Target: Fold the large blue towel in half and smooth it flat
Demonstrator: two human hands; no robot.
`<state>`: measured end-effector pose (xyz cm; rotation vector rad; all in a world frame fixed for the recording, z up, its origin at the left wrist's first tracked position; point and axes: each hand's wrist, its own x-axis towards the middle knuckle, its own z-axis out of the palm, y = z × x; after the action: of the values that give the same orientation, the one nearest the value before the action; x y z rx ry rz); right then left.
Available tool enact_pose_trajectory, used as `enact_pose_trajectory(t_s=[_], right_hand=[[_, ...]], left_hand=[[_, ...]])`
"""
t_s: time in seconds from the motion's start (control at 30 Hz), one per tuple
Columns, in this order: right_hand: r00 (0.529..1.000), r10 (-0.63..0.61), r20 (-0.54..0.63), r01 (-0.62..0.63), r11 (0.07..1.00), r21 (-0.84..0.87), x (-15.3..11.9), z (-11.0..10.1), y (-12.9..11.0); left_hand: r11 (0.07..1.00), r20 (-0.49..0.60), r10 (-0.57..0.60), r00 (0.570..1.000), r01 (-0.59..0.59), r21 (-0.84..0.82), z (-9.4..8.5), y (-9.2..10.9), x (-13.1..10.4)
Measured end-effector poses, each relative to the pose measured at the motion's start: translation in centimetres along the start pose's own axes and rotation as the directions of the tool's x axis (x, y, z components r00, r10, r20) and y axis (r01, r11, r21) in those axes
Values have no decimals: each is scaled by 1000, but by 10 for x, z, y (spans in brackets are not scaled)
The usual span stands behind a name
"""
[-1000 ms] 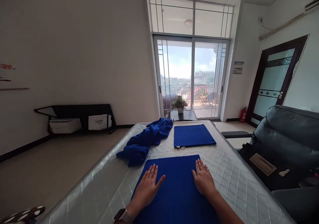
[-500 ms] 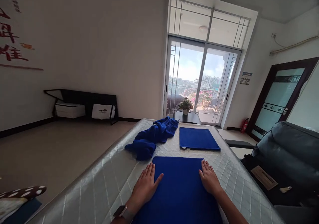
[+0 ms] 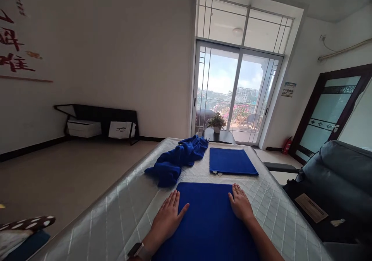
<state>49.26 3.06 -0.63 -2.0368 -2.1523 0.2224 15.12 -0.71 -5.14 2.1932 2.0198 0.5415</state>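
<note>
A blue cloth [image 3: 207, 222] lies flat before me on the quilted silvery mattress [image 3: 116, 210]. My left hand [image 3: 168, 216] rests on its left edge, fingers stretched out and thumb lying over the fabric. On the opposite edge, near the far right corner, my right hand [image 3: 240, 203] presses flat with fingers extended. Beyond it sits a neatly folded blue cloth [image 3: 232, 161] with a small white tag at its near edge. To the left of that, a crumpled heap of blue cloth [image 3: 178, 160] spreads along the mattress. The near end of the front cloth runs out of view.
A dark leather armchair [image 3: 340, 179] holding a brown flat piece [image 3: 311, 208] stands at the right. Past the mattress is a small table with a potted plant [image 3: 216, 122]. Folded fabrics [image 3: 26, 234] show at lower left; a black rack [image 3: 101, 115] stands by the wall.
My right hand has shifted slightly left and up along the edge of the front cloth. My left hand stays nearly in place. The other cloths have not moved.
</note>
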Motion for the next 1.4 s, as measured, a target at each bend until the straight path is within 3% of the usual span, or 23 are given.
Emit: enact_pose_trajectory(t_s=[0.1, 0.2, 0.3, 0.43, 0.5, 0.57, 0.7, 0.77, 0.87, 1.1, 1.23, 1.3, 1.4], right_hand=[[1000, -5, 0, 5, 1000, 6, 0, 0, 1], [1000, -11, -1, 11, 1000, 20, 1, 1, 2], [1000, -20, -4, 20, 999, 32, 2, 2, 3], [1000, -21, -12, 22, 999, 25, 1, 2, 4], [999, -40, -15, 40, 999, 5, 0, 3, 5], [998, -63, -11, 63, 998, -14, -1, 4, 8], [995, -99, 7, 99, 995, -23, 0, 8, 13], [995, -98, -2, 98, 995, -18, 2, 9, 13], [997, -66, -29, 66, 998, 1, 4, 8, 10], [999, -36, -28, 36, 999, 19, 4, 7, 6], [999, -36, -30, 36, 999, 13, 5, 10, 8], [999, -38, -30, 38, 999, 9, 6, 12, 9], [999, -34, -29, 35, 999, 0, 8, 14, 10]], left_hand=[[1000, 16, 5, 1000, -5, 5, -10, 7, -1], [995, 6, 102, 995, -102, -11, -18, 30, -6], [954, 8, 296, 955, -295, -43, -15, 70, -10], [850, 57, 526, 849, -523, -64, 1, 137, 3], [841, 45, 539, 841, -534, -87, 11, 168, 19], [858, 26, 506, 862, -501, -109, 21, 193, 36], [884, 59, 461, 886, -452, -115, 40, 213, 57], [897, 85, 439, 895, -431, -92, 46, 207, 60], [925, 107, 380, 919, -380, -29, 46, 182, 61], [971, 67, 201, 977, -208, 118, 29, 85, 65], [967, 21, 181, 983, -182, 179, 20, 25, 65], [964, 5, 186, 983, -183, 193, 19, 4, 65], [972, -44, 153, 987, -142, 189, 24, -12, 66]])
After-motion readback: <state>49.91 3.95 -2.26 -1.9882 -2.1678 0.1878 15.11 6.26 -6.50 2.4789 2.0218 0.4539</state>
